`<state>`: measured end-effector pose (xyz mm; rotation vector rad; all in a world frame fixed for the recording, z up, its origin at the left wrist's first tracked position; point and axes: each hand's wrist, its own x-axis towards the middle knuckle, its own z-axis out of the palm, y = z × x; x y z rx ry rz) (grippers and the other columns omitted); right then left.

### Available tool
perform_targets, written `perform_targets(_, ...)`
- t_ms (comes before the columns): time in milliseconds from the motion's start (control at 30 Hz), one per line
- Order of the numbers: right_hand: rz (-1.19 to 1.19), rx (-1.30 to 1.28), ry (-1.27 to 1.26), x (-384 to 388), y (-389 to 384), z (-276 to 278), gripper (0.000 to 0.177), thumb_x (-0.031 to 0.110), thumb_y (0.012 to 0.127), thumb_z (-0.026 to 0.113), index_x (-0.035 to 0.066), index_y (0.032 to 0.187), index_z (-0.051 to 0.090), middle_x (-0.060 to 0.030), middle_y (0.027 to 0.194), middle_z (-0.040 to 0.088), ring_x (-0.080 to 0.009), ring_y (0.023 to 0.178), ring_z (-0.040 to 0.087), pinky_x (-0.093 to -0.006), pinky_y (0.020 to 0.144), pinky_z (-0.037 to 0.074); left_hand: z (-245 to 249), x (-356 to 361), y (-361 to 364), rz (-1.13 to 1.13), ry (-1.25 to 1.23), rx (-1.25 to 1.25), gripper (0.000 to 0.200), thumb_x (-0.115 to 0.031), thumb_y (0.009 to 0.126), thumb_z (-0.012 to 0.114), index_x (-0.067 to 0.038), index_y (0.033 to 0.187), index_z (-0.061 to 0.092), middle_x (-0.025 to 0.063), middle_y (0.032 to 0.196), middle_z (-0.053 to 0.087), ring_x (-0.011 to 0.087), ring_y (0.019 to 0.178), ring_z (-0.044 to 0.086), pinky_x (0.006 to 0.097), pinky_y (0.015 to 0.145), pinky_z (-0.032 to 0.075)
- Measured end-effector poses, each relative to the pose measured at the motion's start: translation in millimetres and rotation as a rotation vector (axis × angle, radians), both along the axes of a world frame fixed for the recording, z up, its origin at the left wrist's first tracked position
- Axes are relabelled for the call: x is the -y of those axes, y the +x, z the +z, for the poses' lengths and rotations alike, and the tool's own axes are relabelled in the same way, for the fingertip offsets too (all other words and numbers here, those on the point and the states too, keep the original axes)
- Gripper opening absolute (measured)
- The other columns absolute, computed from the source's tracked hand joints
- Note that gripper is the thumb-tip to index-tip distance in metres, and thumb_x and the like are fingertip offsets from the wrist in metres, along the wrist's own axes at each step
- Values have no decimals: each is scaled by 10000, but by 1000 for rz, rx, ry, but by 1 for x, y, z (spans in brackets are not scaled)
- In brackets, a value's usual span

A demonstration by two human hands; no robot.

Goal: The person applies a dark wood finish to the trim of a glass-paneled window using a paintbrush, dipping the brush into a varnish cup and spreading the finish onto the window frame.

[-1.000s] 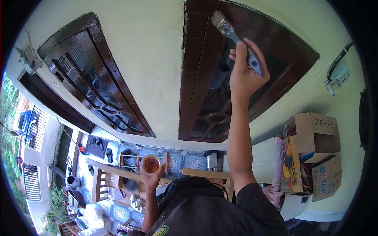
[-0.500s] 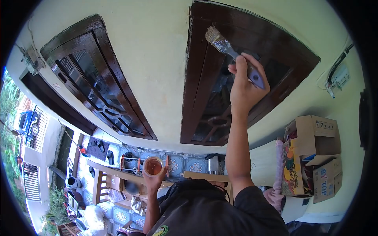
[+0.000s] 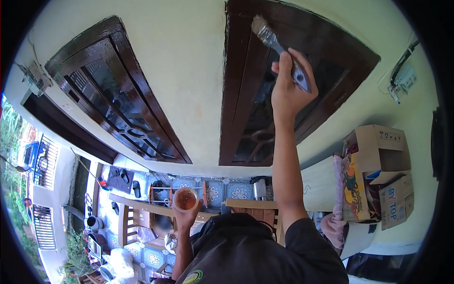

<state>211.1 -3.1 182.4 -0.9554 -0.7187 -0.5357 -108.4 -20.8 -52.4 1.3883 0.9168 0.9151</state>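
Note:
My right hand (image 3: 292, 92) is raised and closed round the handle of a paintbrush (image 3: 274, 41). The brush's bristles lie against the upper part of a dark brown window frame (image 3: 236, 71), near its top rail. Glass panes sit inside that frame behind my hand. Lower down, my left hand (image 3: 186, 218) is wrapped round a clear cup (image 3: 187, 199) holding a reddish-brown liquid, held upright at chest height.
A second brown window (image 3: 135, 104) is on the wall at left. Cardboard boxes (image 3: 383, 161) are stacked at right. Below me are a wooden bench (image 3: 127, 222), a patterned tile floor (image 3: 239, 190) and several sandals (image 3: 136, 189). Wired devices (image 3: 404, 80) hang on the wall.
The paintbrush in my right hand has shifted upward and slightly right along the window frame. My left hand still holds the cup, with little movement.

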Motion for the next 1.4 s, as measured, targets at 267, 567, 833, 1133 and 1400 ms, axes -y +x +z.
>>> perform_targets(267,-166,84,-164,5,3,9,105,36,814,709,-27,895,686,-86,740,685,-102,664,639,-231,634,507,5,-6,-19,-33,40,-39,461,-2,706,755,-35,1100,519,31,936,574,105,838,561,251,747,469)
perform_targets(567,-261,253,-136,4,9,19,156,67,782,735,5,919,694,-122,773,683,-157,677,665,-262,644,514,7,-4,-25,-27,32,32,461,-27,686,795,-14,1066,534,59,928,586,138,850,576,257,751,474)
perform_targets(833,-263,221,-225,5,-1,24,114,14,784,719,-15,890,689,-100,753,675,-126,716,653,-238,676,499,4,-4,-28,-46,21,43,478,-38,680,809,-11,1066,529,58,929,582,134,840,569,262,739,469)
perform_targets(1133,-284,296,-374,12,-7,-2,147,16,781,721,-2,922,685,-123,765,658,-214,692,670,-296,649,516,-10,-9,-32,-45,14,117,494,-3,677,800,-12,1081,516,53,913,574,129,823,568,252,736,468)
perform_targets(1400,-442,538,-259,6,-2,10,227,5,804,712,28,1029,692,-125,927,653,-226,795,673,-313,696,536,-14,-16,-34,-76,66,105,502,24,701,768,-28,1121,497,37,918,560,106,827,554,233,718,461)
